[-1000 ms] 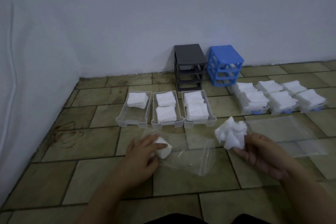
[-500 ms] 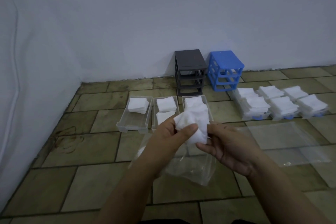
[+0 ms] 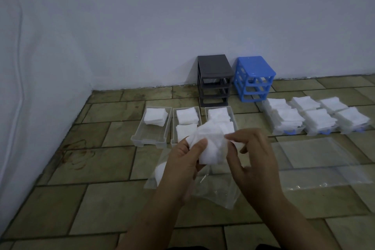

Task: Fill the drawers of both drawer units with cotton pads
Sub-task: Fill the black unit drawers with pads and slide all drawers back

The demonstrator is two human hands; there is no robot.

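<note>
Two hands, left hand [image 3: 182, 156] and right hand [image 3: 253, 156], pinch one loose bundle of white square cotton pads [image 3: 211, 146] between curled fingers; the half-empty leftmost clear plastic drawer [image 3: 149, 138] lies ahead-left, nearer the left hand.

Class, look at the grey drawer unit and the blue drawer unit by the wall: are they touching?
Apart. The head view shows a strip of floor and wall between the grey drawer unit and the blue drawer unit.
</note>
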